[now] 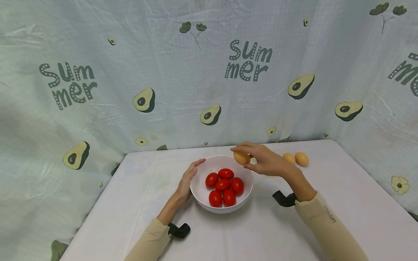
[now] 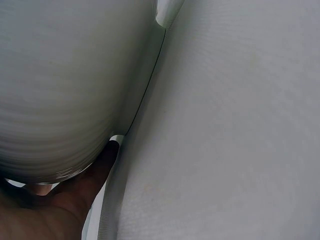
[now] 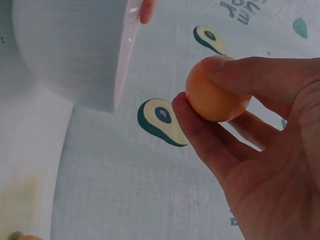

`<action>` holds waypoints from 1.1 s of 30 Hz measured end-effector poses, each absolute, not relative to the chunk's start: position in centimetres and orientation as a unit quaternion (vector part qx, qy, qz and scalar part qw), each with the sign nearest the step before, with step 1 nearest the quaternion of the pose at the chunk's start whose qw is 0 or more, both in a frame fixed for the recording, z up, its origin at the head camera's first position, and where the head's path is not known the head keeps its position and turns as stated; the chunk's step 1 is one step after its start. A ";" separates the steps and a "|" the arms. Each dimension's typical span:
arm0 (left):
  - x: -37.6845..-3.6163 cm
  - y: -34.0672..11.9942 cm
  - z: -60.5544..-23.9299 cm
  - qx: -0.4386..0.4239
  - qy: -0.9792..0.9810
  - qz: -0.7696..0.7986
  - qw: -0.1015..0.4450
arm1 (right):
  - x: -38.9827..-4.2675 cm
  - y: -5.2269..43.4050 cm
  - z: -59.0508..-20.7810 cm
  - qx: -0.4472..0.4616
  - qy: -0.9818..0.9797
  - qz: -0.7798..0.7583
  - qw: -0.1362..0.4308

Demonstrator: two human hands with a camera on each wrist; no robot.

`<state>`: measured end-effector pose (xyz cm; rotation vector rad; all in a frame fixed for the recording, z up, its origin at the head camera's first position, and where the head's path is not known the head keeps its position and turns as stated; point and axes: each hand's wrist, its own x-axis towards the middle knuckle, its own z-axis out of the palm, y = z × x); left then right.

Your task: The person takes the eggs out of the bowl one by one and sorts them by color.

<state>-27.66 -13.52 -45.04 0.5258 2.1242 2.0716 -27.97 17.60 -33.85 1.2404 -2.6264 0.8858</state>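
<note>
A white bowl (image 1: 200, 188) stands mid-table with several red tomatoes (image 1: 224, 185) inside. My right hand (image 1: 261, 159) pinches an orange egg (image 1: 241, 158) between thumb and fingers just above the bowl's far right rim; the right wrist view shows the same egg (image 3: 216, 92) in my fingertips (image 3: 197, 127) beside the bowl (image 3: 75, 50). My left hand (image 1: 188, 178) rests with straight fingers against the bowl's left outer wall. In the left wrist view the bowl wall (image 2: 65, 85) fills the left side and my palm (image 2: 60, 205) touches its base.
Two more orange eggs (image 1: 295, 158) lie on the white table (image 1: 326, 203) to the right, behind my right hand. An avocado-print cloth (image 1: 209, 72) hangs as a backdrop behind and beside the table. Black wrist mounts (image 1: 284, 198) sit on both forearms.
</note>
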 end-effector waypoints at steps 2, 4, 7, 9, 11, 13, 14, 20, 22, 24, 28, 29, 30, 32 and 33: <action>-27.7 -13.5 -45.0 0.175 0.704 0.685 0.063 | -28.1 17.9 -33.9 0.405 -0.865 0.292 0.054; -27.7 -13.5 -45.0 0.175 0.704 0.686 0.062 | -28.3 18.3 -33.9 0.403 -0.865 0.294 0.055; -27.6 -13.5 -45.0 0.173 0.704 0.686 0.063 | -28.5 18.8 -33.9 0.398 -0.868 0.292 0.055; -27.6 -13.5 -45.0 0.172 0.704 0.686 0.064 | -28.6 19.3 -33.8 0.398 -0.869 0.290 0.057; -27.7 -13.5 -45.0 0.173 0.703 0.687 0.065 | -28.7 19.7 -33.8 0.395 -0.871 0.285 0.062; -27.7 -13.5 -44.9 0.173 0.703 0.687 0.065 | -28.8 20.2 -33.9 0.393 -0.871 0.286 0.066; -27.7 -13.5 -44.9 0.173 0.701 0.689 0.064 | -28.9 20.5 -33.9 0.389 -0.873 0.287 0.067; -27.6 -13.5 -44.8 0.174 0.698 0.692 0.064 | -29.4 21.7 -34.0 0.370 -0.878 0.300 0.055; -27.6 -13.4 -44.8 0.173 0.699 0.691 0.062 | -29.4 22.1 -33.9 0.365 -0.877 0.309 0.048; -27.6 -13.4 -44.8 0.172 0.702 0.688 0.060 | -29.5 22.6 -33.8 0.360 -0.877 0.314 0.044; -27.7 -13.5 -44.8 0.171 0.706 0.684 0.060 | -29.6 23.9 -33.6 0.346 -0.883 0.316 0.043; -27.7 -13.5 -44.8 0.172 0.706 0.685 0.062 | -29.7 24.2 -33.6 0.340 -0.885 0.315 0.043; -27.7 -13.5 -44.8 0.172 0.705 0.685 0.063 | -29.7 24.6 -33.6 0.333 -0.888 0.315 0.041; -27.7 -13.5 -44.9 0.173 0.703 0.687 0.065 | -29.7 25.2 -33.5 0.319 -0.892 0.319 0.034; -27.7 -13.5 -44.9 0.173 0.702 0.688 0.066 | -29.7 25.6 -33.4 0.310 -0.894 0.322 0.029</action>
